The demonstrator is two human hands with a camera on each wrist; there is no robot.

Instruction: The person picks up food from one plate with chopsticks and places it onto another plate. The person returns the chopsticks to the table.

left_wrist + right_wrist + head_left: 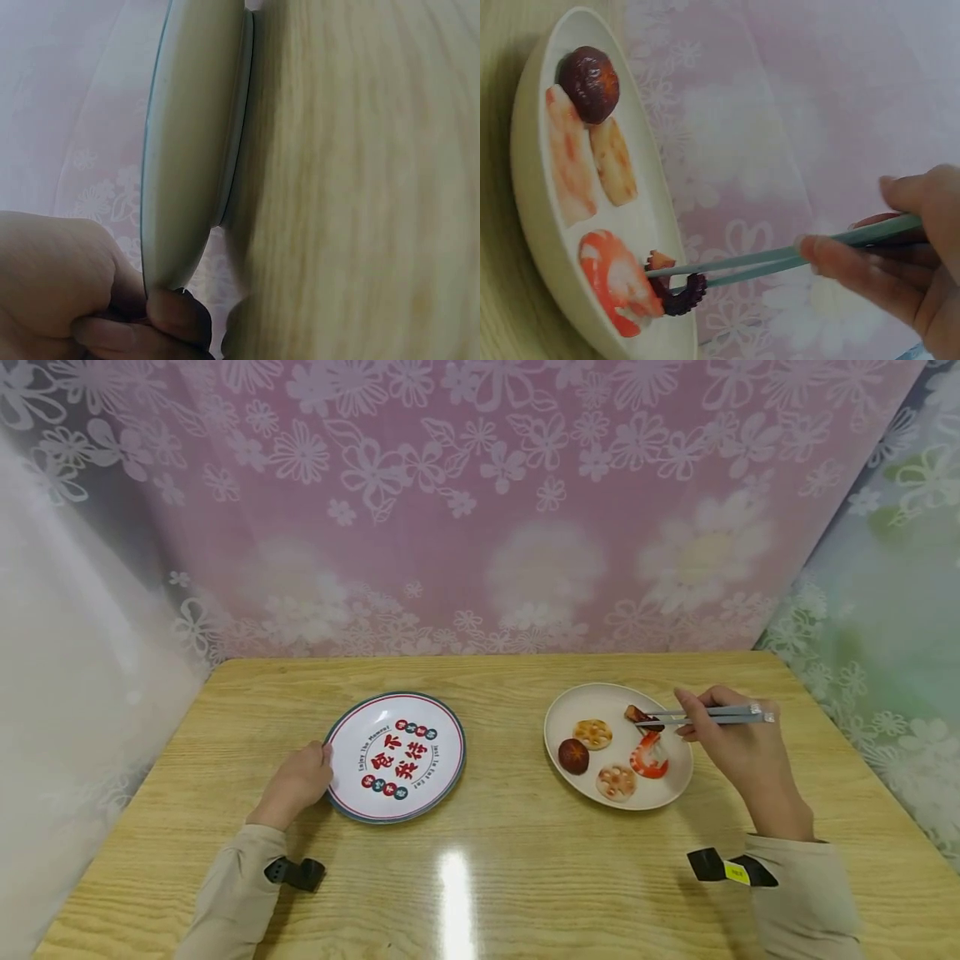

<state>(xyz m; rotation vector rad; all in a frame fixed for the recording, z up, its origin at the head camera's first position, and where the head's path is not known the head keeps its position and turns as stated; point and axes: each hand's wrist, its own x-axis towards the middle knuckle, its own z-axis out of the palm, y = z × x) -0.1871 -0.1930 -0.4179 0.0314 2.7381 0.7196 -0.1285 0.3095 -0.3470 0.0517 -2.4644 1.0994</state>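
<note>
My left hand (pixel 302 779) pinches the left rim of a white plate (pixel 442 777) with red lettering and a dark green edge. In the left wrist view, fingertips curl under the rim of the plate (pixel 187 135). My right hand (pixel 738 747) holds grey-green chopsticks (pixel 720 716), whose tips are at a dark, ruffled piece like octopus tentacle (pixel 682 294). That piece is at the upper right of a cream plate (pixel 600 702). Beside it lies a red-and-white shrimp (pixel 648 757). Two lotus root slices (pixel 592 734) and a brown mushroom cap (pixel 573 757) share the plate.
Both plates stand apart on a wood-grain table (pixel 495 860). A pink flowered curtain (pixel 450 527) hangs behind the table's back edge, with pale cloth at both sides. Black straps (pixel 296 872) with small devices are on both wrists.
</note>
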